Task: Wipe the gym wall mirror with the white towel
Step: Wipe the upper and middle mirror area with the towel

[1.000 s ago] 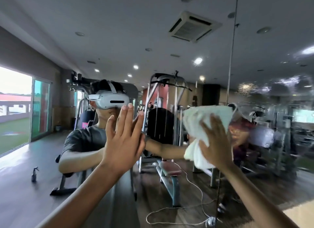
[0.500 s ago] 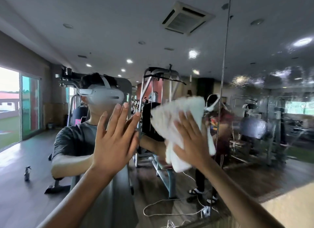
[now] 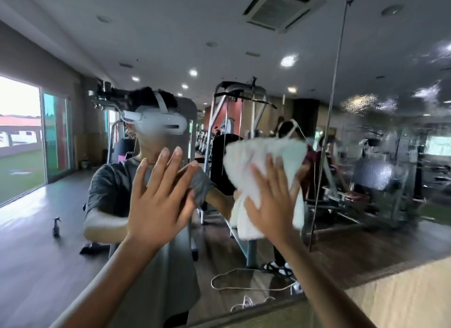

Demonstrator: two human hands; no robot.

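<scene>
Left hand [image 3: 158,205]: laid flat on the mirror [image 3: 366,59], fingers straight and spread, grasping nothing.
Right hand [image 3: 271,205]: pressed palm-first on the white towel [image 3: 263,161], fingers straight and splayed, not curled round it.
White towel: bunched against the glass, just left of the vertical seam [image 3: 327,132] between 2 panels; blurred.
Right panel: streaked and smeared.
Spray bottle [image 3: 56,227]: reflected on the floor, toward the mirror's left edge.

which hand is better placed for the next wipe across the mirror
Right. The right hand presses the white towel flat against the mirror with spread fingers. The left hand is bare, palm open toward the mirror beside it, so it could probably only brace.
</scene>
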